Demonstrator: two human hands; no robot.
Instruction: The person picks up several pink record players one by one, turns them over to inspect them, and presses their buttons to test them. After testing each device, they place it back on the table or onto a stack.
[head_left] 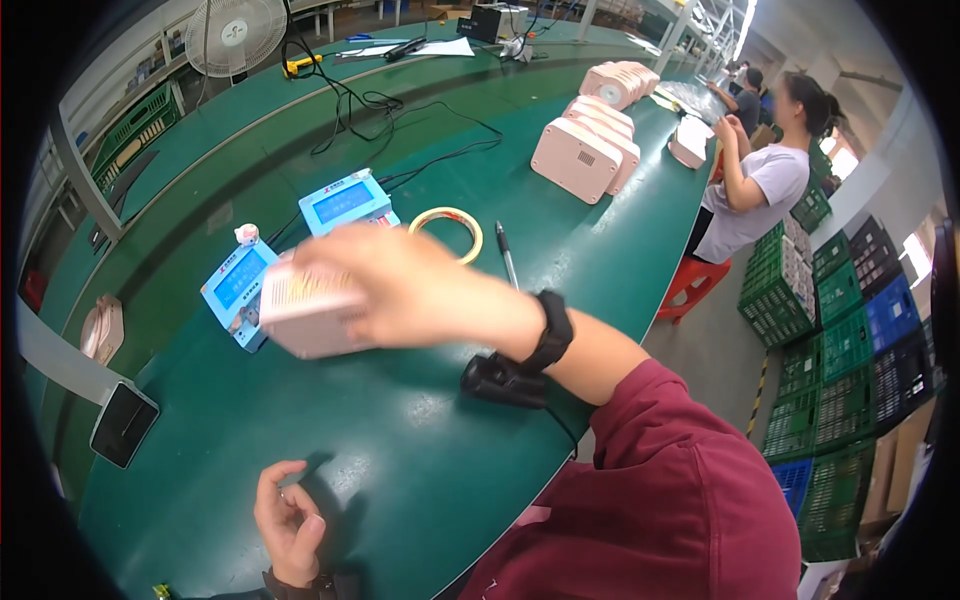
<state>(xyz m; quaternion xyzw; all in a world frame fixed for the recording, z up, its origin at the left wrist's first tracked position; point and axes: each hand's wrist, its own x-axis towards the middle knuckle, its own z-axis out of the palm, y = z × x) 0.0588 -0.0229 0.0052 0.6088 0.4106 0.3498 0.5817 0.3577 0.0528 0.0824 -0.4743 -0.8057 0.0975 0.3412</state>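
A pale pink box-shaped housing (pixel 310 310) with a slotted grille is gripped from above by my right hand (pixel 395 285), blurred by motion. It covers part of a blue tester with a lit screen (pixel 240 285). Behind my right hand stands a second blue tester (pixel 345 203). Down near the front left, my left hand (pixel 290 520) holds nothing, its fingers loosely curled and apart above the green table (pixel 400 440). Under my right wrist lies a black handheld device (pixel 503 380), probably a scanner, with a cord.
A tape roll (pixel 447 235) and a pen (pixel 507 255) lie beyond my right hand. Rows of pink housings (pixel 580 155) stand farther back. A phone-like screen (pixel 125 425) is at left. Black cables (pixel 370 110) cross the table. A co-worker (pixel 760 180) sits at right near stacked crates (pixel 840 350).
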